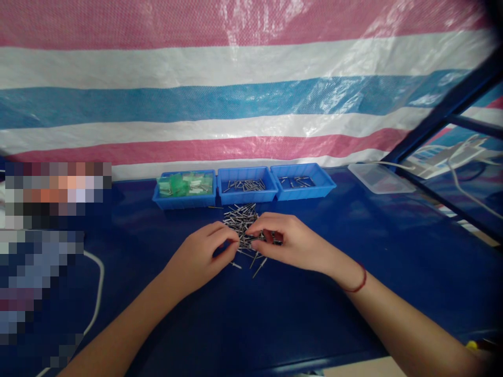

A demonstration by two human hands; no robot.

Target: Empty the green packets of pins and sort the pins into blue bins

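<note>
A loose pile of silvery blind rivets (240,215) lies on the dark blue table in front of me. My left hand (206,248) is at the pile's left side, thumb and forefinger pressed together; whatever is between them is too small to make out. Over the right part of the pile is my right hand (288,238), its thumb and forefinger apart above the rivets, with no held piece visible. Several rivets stick out toward me beneath the hands. Behind the pile, a middle blue bin (247,196) and a right blue bin (306,192) contain more rivets.
A left blue bin (184,201) holds green and white packets. A translucent plastic tray (379,178) lies at the right, near a dark blue metal frame (444,104). Striped sheeting (236,104) hangs behind. At the left are a white cable (101,283) and a blurred-out area.
</note>
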